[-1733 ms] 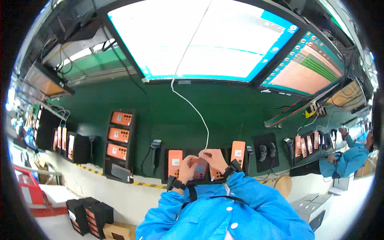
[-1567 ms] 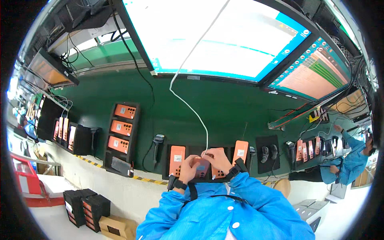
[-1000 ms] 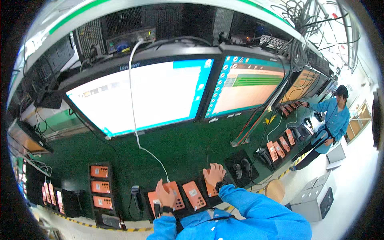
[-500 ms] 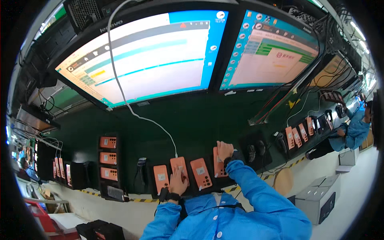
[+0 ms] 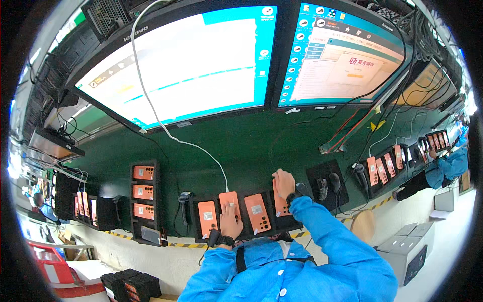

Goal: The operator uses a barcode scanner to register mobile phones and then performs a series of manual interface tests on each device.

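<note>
- Centrally, the left hand (image 5: 230,221) rests, fingers slightly apart, on an orange phone (image 5: 228,198) in a black tray (image 5: 241,199).
- Right hand (image 5: 284,183) curls over another phone (image 5: 282,207); whether clamped, unclear.
- Phones seem light, stiff, slick, breakable; hold by long edges.
- Four here, three in the side rack (image 5: 157,186), one white cable (image 5: 226,184).

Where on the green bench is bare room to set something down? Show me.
Bare: green bench, between the white cable and right hand, below the left monitor; also between scanner and that cable. Crowded: the front edge, with orange phones, left hand, scanner and black pad.
</note>
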Available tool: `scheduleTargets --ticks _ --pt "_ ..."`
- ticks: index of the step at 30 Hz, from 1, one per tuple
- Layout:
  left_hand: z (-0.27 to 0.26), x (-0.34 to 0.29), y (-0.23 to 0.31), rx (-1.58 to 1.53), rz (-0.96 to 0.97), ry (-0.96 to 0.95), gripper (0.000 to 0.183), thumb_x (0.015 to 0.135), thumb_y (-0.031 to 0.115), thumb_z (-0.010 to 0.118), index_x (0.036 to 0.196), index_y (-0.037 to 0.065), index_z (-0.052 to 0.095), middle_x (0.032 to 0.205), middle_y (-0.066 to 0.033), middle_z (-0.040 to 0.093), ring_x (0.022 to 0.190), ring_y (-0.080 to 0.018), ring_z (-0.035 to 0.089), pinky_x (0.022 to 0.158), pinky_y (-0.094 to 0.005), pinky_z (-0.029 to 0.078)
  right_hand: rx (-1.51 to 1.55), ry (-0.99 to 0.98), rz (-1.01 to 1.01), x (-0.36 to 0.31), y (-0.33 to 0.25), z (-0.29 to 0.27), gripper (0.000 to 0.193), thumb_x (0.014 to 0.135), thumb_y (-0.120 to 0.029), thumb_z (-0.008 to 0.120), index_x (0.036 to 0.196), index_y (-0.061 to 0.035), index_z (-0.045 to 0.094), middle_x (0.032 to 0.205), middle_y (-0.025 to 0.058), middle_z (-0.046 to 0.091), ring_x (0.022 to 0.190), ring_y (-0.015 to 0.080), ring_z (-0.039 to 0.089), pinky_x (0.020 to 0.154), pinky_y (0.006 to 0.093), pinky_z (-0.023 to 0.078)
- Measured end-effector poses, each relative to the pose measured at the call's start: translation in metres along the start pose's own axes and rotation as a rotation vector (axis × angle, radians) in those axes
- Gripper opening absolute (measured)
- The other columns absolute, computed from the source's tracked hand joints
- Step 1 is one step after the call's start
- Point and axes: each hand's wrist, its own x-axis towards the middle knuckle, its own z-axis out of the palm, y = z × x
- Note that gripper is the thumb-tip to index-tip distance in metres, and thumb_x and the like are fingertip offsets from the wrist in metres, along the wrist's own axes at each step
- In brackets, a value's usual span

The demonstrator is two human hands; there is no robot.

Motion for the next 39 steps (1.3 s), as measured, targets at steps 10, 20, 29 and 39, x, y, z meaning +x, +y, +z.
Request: scheduleTargets --ticks 10,20,29,39 --pt "-0.006 0.0 0.008 -0.016 -0.082 0.016 0.062 0.072 0.011 0.063 0.13 0.01 0.044 0.149 -0.0198 0.029 0.137 -0.0378 0.026 0.104 -0.0553 0.031 0.026 0.58 0.173 -0.098 0.068 -0.01 0.028 0.088 -0.013 0.051 0.111 0.003 0.052 0.106 0.0214 0.058 0.099 0.0403 0.054 0.085 0.0485 0.042" --pt "0.005 0.001 -0.013 -0.1 -0.031 -0.001 0.064 0.071 0.012 0.063 0.132 0.007 0.044 0.15 -0.0191 0.028 0.137 -0.0377 0.026 0.101 -0.0541 0.034 1.083 0.023 0.564 -0.083 0.058 -0.064 0.025 0.095 -0.026 0.055 0.095 -0.0079 0.039 0.082 0.0051 0.056 0.053 0.0127 0.053 0.042 0.0281 0.044" --pt "-0.003 0.004 -0.001 0.067 -0.005 -0.026 0.049 0.072 0.014 0.062 0.119 0.003 0.053 0.146 -0.0196 0.032 0.135 -0.0377 0.03 0.096 -0.0536 0.037 1.257 -0.482 0.635 -0.146 -0.039 -0.063 0.027 0.096 -0.03 0.054 0.109 -0.0101 0.04 0.089 0.0053 0.058 0.06 0.0113 0.054 0.047 0.0274 0.046" --pt "-0.007 0.003 0.004 0.036 0.018 0.132 0.025 0.078 0.013 0.058 0.102 0.004 0.059 0.133 -0.0202 0.048 0.126 -0.0348 0.044 0.089 -0.0524 0.044 1.227 -0.56 0.65 -0.145 -0.04 -0.054 0.034 0.096 -0.029 0.054 0.118 -0.01 0.038 0.09 0.0046 0.055 0.068 0.013 0.054 0.048 0.0278 0.046"
